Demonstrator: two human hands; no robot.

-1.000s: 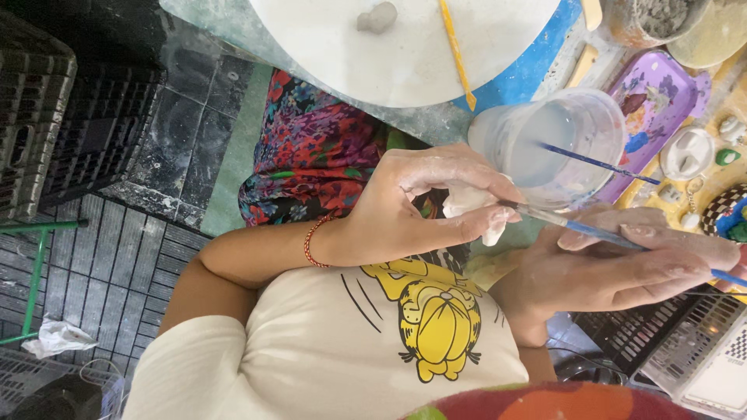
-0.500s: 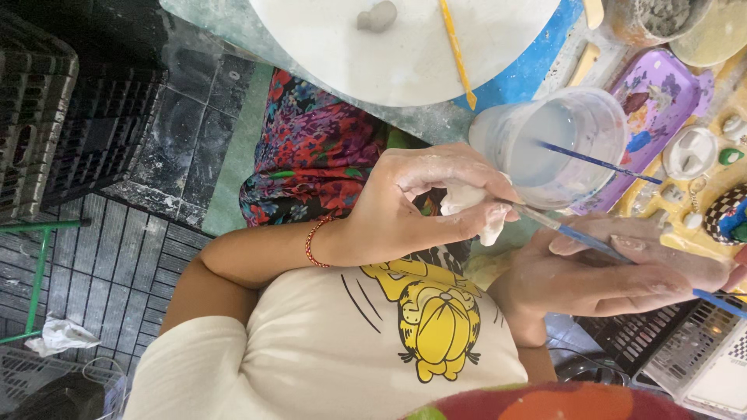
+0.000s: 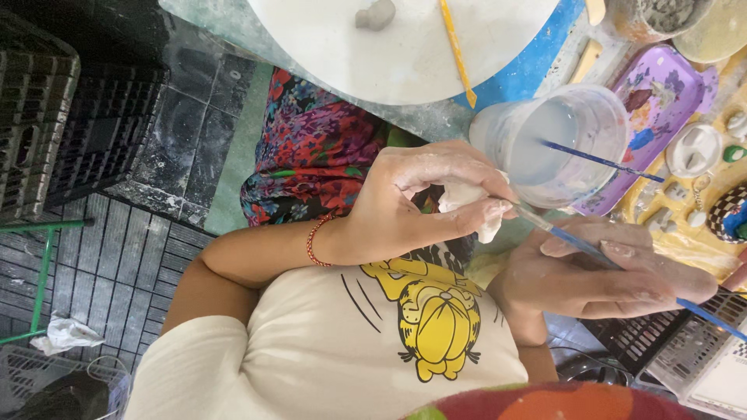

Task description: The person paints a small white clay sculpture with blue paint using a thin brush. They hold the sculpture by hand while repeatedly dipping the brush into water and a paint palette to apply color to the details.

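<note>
the step in hand looks like brushwork on a small white clay piece [image 3: 467, 204]. the left hand [image 3: 412, 206], dusted white, is closed around it, pinching it between thumb and fingers just above the person's chest, off the near edge of the surface [image 3: 537, 70]. the right hand [image 3: 599, 272] lies nearly flat, fingers loosely curled over a thin blue brush [image 3: 576, 243], whose tip touches the piece where the left fingers hold it. whether the bristles carry water or slip cannot be told.

as a judgement, the stroke calls for a steady pinch that does not dent the soft clay, a light touch of the tip, and turning the piece to bring a fresh face to the brush.

near that edge stands a clear cup [image 3: 560, 144] of cloudy water with 1 more brush [image 3: 599, 159] leaning in it. farther in lies a round white board [image 3: 405, 43] with a grey lump [image 3: 376, 14] and a yellow tool [image 3: 455, 50] on it. toward the right edge sits a purple tray [image 3: 661, 93] among small painted pieces.

below the left edge there is a dark tiled floor [image 3: 194, 140] with black crates [image 3: 47, 117] stacked on it.
</note>
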